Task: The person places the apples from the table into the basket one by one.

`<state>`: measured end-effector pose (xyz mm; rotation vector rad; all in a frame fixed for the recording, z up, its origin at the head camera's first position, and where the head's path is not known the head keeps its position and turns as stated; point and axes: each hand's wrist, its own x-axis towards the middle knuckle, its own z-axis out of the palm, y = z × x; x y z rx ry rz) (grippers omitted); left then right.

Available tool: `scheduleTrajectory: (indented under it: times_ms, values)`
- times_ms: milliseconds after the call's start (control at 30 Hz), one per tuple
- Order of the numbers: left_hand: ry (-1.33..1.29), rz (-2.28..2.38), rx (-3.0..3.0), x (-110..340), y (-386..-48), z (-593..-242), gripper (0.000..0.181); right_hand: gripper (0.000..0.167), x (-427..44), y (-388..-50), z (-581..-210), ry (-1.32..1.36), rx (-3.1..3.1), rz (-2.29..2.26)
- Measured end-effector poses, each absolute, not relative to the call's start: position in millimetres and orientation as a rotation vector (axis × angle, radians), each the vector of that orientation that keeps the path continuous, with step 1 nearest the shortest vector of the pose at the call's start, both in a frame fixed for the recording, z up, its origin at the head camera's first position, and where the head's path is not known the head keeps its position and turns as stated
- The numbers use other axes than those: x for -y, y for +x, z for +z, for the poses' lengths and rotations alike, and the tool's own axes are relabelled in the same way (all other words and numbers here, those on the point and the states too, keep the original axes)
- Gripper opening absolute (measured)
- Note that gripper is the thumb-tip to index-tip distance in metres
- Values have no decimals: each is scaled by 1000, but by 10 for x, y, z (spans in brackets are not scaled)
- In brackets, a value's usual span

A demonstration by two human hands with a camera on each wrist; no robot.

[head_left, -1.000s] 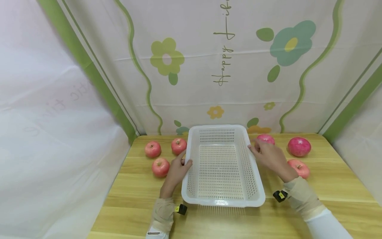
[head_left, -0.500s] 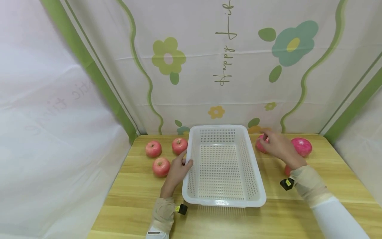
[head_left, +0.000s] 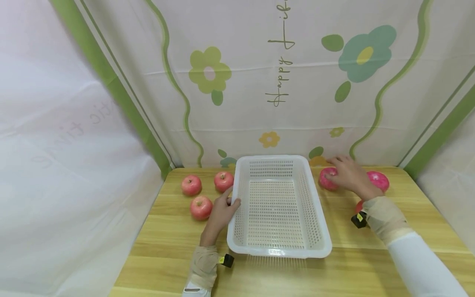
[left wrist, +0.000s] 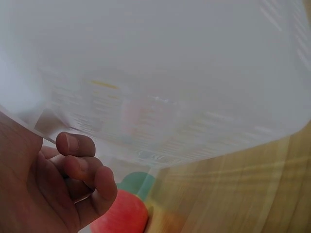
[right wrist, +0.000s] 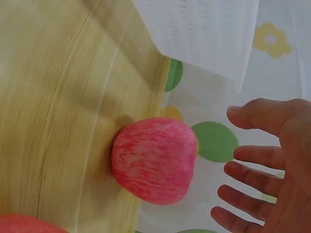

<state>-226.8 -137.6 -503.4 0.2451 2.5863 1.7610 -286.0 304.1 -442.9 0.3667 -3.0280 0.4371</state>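
A white perforated plastic basket (head_left: 274,214) is at the middle of the wooden table, with no fruit in it. My left hand (head_left: 222,212) grips its left rim, thumb over the top and fingers curled underneath, as the left wrist view (left wrist: 58,179) of the hand shows. At the back right, my right hand (head_left: 350,177) hovers beside a pink-red apple (head_left: 328,178). The right wrist view has that striped apple (right wrist: 154,161) resting on the table, while the fingers (right wrist: 252,182) are spread and apart from it.
Three red apples (head_left: 201,207) lie left of the basket. Right of my right hand are a darker pink fruit (head_left: 379,181) and a red apple (head_left: 359,206), largely hidden by the wrist. A flower-printed curtain (head_left: 237,103) stands behind the table's back edge.
My right hand has let go of the basket's right rim and moved right to the pink-red apple. My left hand and the basket have stayed nearly still.
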Motion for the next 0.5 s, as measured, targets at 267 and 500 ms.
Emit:
scheduleTrajectory:
  times_ms: [267,500]
  values:
    - [241,1764,-2565,1384,-2267,-5042,59,74,-3104,-2943,-4535,355,3095,434]
    - [236,1772,-2543,1388,-2263,-5044,59,77,-3144,-3009,-4643,374,3124,441]
